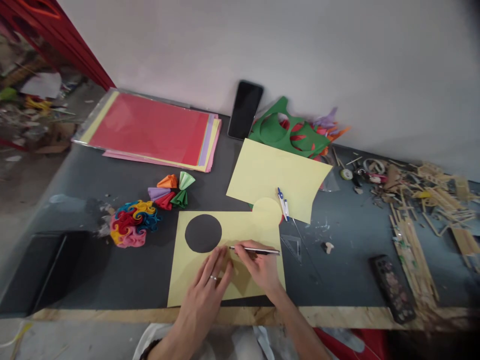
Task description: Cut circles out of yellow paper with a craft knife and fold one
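A yellow paper sheet (pixel 195 272) with a round hole cut in it lies near the table's front edge. My left hand (pixel 208 285) rests flat on this sheet, fingers stretched out, a ring on one finger. My right hand (pixel 258 270) is closed round a thin pen-like tool (pixel 255 249) whose tip meets the sheet just right of the hole. A yellow paper disc (pixel 267 212) lies at the sheet's upper right corner. A second yellow sheet (pixel 273 175) lies behind it, with a blue compass (pixel 282 201) on top.
A stack of coloured sheets (pixel 150 130) lies at the back left. A phone (pixel 245 109) leans on the wall beside green cut paper (pixel 279 130). Folded paper cones (pixel 170 190), a curled paper ball (pixel 131 222), another phone (pixel 392 287) and wooden sticks (pixel 416 235) are nearby.
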{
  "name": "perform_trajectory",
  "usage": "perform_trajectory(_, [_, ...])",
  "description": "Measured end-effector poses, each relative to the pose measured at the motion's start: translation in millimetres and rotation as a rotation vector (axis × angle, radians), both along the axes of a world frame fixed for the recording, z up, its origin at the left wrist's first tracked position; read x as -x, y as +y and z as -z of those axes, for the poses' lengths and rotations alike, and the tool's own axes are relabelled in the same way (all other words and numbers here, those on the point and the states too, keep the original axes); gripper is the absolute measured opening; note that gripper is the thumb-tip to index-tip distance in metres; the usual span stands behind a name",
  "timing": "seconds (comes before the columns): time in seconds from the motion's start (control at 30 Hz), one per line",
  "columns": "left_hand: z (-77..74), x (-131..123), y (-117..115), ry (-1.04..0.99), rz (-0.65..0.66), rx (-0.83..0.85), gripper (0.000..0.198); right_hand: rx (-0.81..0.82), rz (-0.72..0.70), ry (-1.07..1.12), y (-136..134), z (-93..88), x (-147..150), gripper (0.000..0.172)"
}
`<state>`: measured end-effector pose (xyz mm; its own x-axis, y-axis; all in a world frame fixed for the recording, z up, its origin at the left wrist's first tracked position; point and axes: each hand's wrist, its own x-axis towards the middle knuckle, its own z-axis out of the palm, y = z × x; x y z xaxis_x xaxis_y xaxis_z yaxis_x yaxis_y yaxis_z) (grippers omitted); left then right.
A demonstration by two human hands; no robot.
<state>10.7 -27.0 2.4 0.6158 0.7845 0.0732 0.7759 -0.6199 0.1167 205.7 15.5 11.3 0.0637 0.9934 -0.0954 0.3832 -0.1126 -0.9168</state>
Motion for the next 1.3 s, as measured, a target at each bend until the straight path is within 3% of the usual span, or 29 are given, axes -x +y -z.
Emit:
perform_trajectory(0.4, [6.6,5,5,-0.022,-0.020,-0.009,0.063,-0.179,-0.059,-0.117,2,2.2,-1,0.018])
perform_trajectory(1.3, [5.2,6,9,-0.054,-0.009,0.038,0.062,-0.153,-0.041,-0.180,-15,-1.3,-5,0.017])
